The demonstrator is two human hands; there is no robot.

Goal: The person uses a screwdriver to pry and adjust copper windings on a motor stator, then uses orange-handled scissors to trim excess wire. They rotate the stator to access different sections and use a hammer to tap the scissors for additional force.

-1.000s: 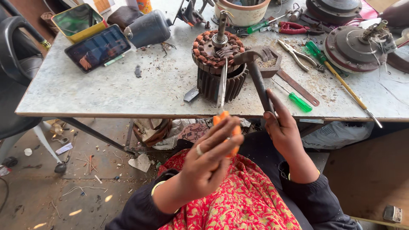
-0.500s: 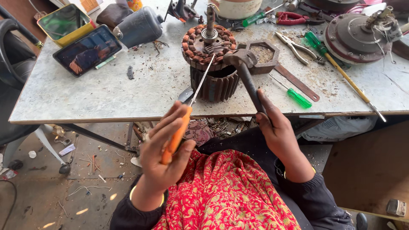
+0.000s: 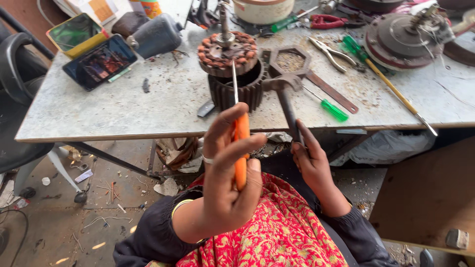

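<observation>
My left hand grips an orange-handled screwdriver, its thin blade pointing up at the copper windings of a motor stator. The stator sits on a dark ribbed ring near the table's front edge. My right hand holds a hammer by its dark handle, with the head level with the ring's right side. Both hands hover below the table edge, over a red patterned cloth on my lap.
On the grey table lie a phone, a green tin, a green-handled screwdriver, pliers, a long yellow-shafted screwdriver and a motor housing. A dark chair stands at left. The floor is littered.
My left hand has turned the screwdriver upright and brought its tip onto the stator windings. The hammer and right hand stayed near the ring.
</observation>
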